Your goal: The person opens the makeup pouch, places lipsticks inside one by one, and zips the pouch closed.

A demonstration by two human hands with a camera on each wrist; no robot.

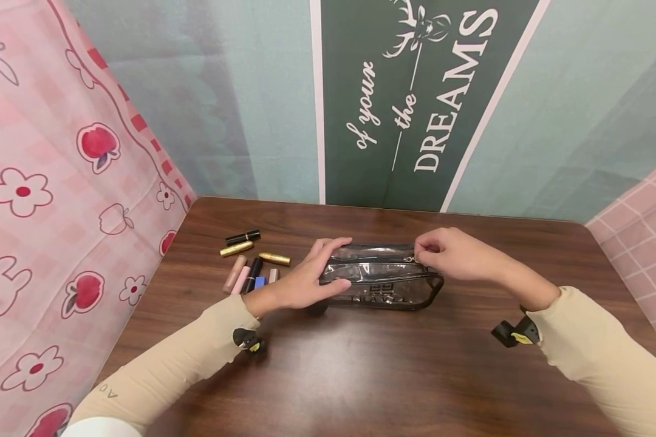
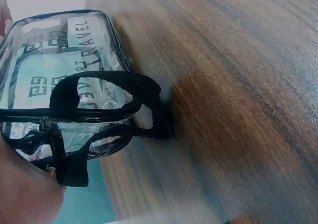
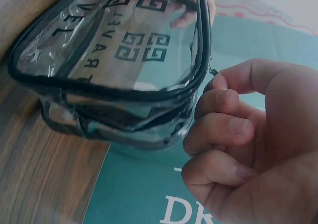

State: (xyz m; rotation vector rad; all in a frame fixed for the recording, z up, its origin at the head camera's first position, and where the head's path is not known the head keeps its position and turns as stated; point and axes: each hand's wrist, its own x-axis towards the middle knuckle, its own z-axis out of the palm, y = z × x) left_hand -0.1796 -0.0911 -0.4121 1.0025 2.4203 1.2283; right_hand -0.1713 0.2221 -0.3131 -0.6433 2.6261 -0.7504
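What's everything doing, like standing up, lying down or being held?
Clear pouch: standing on the table, nothing showing inside
Zipper: can't tell if fully closed
Black strap: looped outward
Gold tubes: lying down
Black tubes: lying down
Pink tubes: lying down
Blue thing: partly hidden
Left hand: holding the pouch's left end
Right hand: pinching the zipper pull

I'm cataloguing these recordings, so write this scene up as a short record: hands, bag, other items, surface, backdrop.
Left hand: the left hand holds the bag's left end, thumb on the near side
Right hand: the right hand pinches the zipper pull
Bag: clear plastic travel bag, black trim, printed TRAVEL
Strap: black webbing strap at the bag's left end
Other items: cosmetic tubes in gold, black, pink, beige and blue, left of the bag
Surface: wood-grain table
Backdrop: green hanging lettered DREAMS
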